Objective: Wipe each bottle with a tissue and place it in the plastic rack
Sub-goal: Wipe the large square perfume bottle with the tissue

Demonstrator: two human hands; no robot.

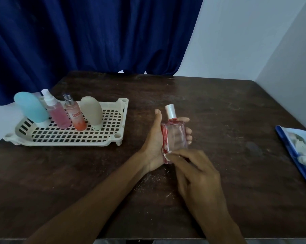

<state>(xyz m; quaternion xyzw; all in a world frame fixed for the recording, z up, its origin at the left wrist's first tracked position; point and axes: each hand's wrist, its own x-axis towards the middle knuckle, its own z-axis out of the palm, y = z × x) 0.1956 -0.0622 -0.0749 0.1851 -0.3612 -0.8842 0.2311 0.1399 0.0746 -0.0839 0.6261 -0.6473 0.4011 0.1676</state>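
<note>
My left hand (155,141) holds a clear pink perfume bottle (175,136) with a white cap upright above the table's middle. My right hand (196,175) presses a small white tissue (166,155) against the bottle's lower end; most of the tissue is hidden under the fingers. The cream plastic rack (119,131) sits at the left. In it stand a blue tube (31,108), a pink spray bottle (56,111), an orange-pink spray bottle (75,114) and a beige tube (93,111).
The dark wooden table (228,120) has white crumbs near my wrists. A blue tissue pack (300,152) lies at the right edge. A blue curtain (96,36) hangs behind the table, and a white wall stands to the right.
</note>
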